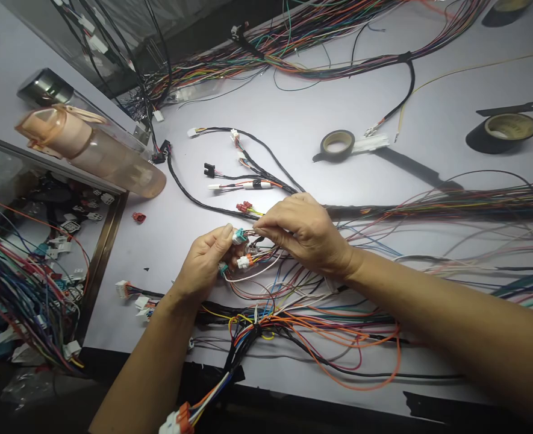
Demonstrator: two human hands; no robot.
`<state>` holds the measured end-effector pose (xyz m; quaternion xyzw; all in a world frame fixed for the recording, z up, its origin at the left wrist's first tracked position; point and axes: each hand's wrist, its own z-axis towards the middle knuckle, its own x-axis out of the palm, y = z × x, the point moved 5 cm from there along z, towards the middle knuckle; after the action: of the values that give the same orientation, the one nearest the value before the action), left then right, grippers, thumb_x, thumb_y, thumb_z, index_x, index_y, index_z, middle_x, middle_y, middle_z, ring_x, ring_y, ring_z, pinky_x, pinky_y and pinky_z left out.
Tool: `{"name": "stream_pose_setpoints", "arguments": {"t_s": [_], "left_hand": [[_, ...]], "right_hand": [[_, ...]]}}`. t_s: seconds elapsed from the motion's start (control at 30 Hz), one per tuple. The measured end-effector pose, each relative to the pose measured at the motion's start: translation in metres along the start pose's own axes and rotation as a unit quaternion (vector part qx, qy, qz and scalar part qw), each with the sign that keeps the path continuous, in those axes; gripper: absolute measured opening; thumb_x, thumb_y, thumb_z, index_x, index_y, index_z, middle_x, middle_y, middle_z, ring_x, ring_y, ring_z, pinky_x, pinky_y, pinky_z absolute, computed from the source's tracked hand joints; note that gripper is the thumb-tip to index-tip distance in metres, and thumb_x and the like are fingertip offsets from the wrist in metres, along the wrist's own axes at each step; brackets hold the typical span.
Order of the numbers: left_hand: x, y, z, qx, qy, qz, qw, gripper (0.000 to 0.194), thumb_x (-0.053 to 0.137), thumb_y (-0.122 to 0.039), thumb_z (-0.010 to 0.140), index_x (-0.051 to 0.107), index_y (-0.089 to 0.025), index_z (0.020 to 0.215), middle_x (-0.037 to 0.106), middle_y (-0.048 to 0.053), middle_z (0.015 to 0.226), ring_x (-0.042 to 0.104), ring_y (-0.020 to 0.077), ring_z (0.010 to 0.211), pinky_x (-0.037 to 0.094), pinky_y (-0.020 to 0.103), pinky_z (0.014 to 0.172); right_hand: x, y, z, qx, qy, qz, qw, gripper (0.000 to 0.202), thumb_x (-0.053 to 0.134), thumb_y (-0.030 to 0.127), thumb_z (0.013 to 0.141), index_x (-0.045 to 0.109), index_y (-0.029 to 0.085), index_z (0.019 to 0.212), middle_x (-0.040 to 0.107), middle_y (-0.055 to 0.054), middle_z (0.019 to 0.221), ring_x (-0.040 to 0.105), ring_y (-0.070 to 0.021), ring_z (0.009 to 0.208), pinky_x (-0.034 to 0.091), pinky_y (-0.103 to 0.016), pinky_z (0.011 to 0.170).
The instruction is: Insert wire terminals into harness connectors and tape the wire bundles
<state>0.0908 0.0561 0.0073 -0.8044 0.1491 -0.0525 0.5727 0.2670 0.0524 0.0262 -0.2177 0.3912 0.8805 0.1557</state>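
Note:
Between thumb and fingers, my left hand point(204, 260) grips a white and teal connector point(238, 236) at the middle of the table. Thin wires run from its right side to my right hand point(309, 232), whose thumb and forefinger pinch a wire close to the connector. The wire's end is hidden by the fingertips. Just below hangs a white and orange connector point(244, 261) with its own wires. A second teal connector point(223, 269) shows beside my left palm. Behind the hands lies a red connector point(244, 207) on yellow wires.
A peach water bottle point(108, 154) lies at the left, near a bin of loose connectors point(70, 226). Tape rolls point(337, 144) point(503, 132) sit at the right. Wire bundles point(320, 69) cross the back, and a taped harness point(257, 328) lies in front. A loose red connector point(138, 217) is nearby.

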Motion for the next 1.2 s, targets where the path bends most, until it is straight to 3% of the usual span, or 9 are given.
{"name": "stream_pose_setpoints", "arguments": {"t_s": [0.57,0.87,1.2], "left_hand": [[-0.004,0.0007,-0.0032,0.015,0.0,0.005,1.0,0.026,0.061,-0.043,0.086,0.066,-0.017,0.084,0.056,0.0,0.069,0.046,0.0094,0.057,0.04,0.021,0.054],[-0.0065,0.0009,-0.0038,0.038,-0.002,-0.03,0.999,0.015,0.068,-0.031,0.083,0.07,-0.018,0.09,0.06,0.0,0.071,0.048,0.0073,0.06,0.037,0.018,0.051],[-0.0069,0.001,-0.0047,0.044,0.002,-0.073,0.996,0.012,0.071,-0.025,0.081,0.072,-0.02,0.092,0.068,0.002,0.086,0.057,0.0074,0.068,0.047,0.017,0.062]], "right_hand": [[-0.0018,0.0025,0.0,-0.01,0.022,0.004,1.0,0.016,0.055,0.029,0.094,0.068,0.021,0.09,0.071,0.0,0.082,0.062,-0.0133,0.078,0.034,-0.032,0.076],[-0.0033,0.0043,-0.0007,-0.026,0.022,0.011,0.999,0.017,0.055,0.029,0.094,0.068,0.019,0.088,0.071,-0.001,0.08,0.06,-0.0134,0.075,0.033,-0.031,0.075],[-0.0019,0.0052,0.0006,-0.013,0.034,-0.002,0.999,0.015,0.057,0.028,0.092,0.069,0.02,0.087,0.071,0.0,0.081,0.059,-0.0129,0.074,0.033,-0.031,0.074]]}}
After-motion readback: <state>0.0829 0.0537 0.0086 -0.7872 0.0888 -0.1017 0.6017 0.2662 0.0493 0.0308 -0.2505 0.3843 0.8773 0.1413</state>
